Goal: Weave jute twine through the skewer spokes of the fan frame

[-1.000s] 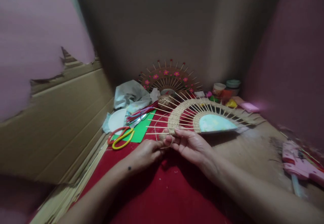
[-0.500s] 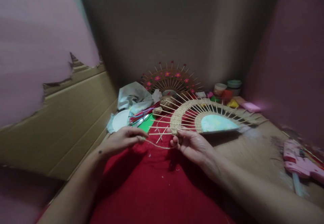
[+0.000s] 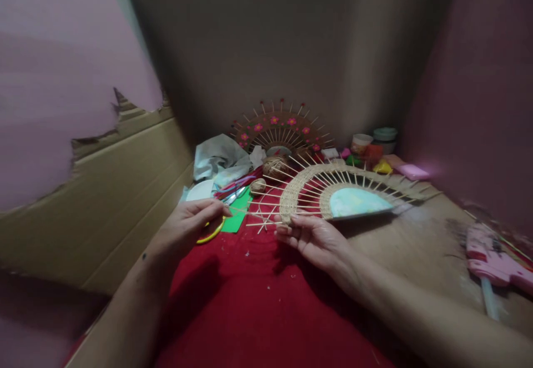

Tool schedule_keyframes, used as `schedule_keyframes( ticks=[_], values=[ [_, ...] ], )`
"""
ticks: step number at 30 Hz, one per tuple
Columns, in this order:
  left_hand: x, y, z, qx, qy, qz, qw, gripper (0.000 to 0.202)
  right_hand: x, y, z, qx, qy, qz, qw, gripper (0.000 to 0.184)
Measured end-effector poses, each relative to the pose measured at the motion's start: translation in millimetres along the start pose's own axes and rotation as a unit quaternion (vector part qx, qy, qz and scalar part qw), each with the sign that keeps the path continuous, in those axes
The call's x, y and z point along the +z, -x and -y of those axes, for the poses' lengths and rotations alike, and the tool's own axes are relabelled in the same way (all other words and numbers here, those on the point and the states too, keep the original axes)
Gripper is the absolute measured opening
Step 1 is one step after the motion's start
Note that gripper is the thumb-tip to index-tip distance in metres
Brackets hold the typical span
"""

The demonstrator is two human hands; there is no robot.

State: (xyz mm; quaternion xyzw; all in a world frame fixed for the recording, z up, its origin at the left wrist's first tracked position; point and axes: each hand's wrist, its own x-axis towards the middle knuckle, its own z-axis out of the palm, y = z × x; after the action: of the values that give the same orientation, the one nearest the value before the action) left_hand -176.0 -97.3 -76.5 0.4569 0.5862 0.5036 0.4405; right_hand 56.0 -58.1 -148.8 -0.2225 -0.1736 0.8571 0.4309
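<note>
A half-round fan of thin sticks [image 3: 293, 191], with a woven twine band and a pale blue half-disc at its centre, lies tilted in front of me. My right hand [image 3: 314, 240] grips the near end of its woven band, thumb on top and fingers beneath. Off to the left, my left hand [image 3: 195, 218] is closed in a pinch on a strand of twine [image 3: 241, 210], which runs fairly straight to the band's end. Loose sticks [image 3: 264, 221] lie crossed on the red cloth between the hands.
Behind stands a finished-looking fan with pink flowers [image 3: 275, 121]. Twine balls [image 3: 275, 166], a green sheet [image 3: 237, 218] and a yellow ring-shaped handle [image 3: 212, 230] lie near the left hand. A pink glue gun [image 3: 493, 262] rests at the right. Cardboard [image 3: 125, 201] walls the left side.
My left hand has moved left and slightly up, drawing the slack twine tight. The yellow handle beneath it has come into view. My right hand stays on the band.
</note>
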Motion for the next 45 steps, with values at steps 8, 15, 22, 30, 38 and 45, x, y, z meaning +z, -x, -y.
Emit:
schedule_keyframes(
  ticks=[8,15,22,30,38,45],
  values=[
    [-9.9,-19,28,0.007,-0.114,0.03,0.993,0.027,-4,-2,-2,0.004,0.004,0.005,1.0,0.008],
    [-8.2,-37,39,0.114,-0.392,-0.042,0.912,0.027,1,1,-1,0.009,0.006,-0.014,1.0,0.006],
    [21.6,-25,18,0.193,-0.325,0.113,0.919,0.031,0,1,-3,0.005,-0.007,-0.007,1.0,0.007],
    [29.3,-15,37,-0.079,-0.022,0.257,0.963,0.021,1,2,-1,0.019,-0.015,-0.002,1.0,0.007],
    [35.6,-31,40,-0.05,-0.062,0.235,0.969,0.022,4,5,-4,0.006,-0.037,-0.037,0.999,0.012],
    [53.2,-28,38,-0.093,-0.05,0.243,0.964,0.024,8,7,-11,-0.004,-0.024,-0.051,0.998,0.018]
  ],
)
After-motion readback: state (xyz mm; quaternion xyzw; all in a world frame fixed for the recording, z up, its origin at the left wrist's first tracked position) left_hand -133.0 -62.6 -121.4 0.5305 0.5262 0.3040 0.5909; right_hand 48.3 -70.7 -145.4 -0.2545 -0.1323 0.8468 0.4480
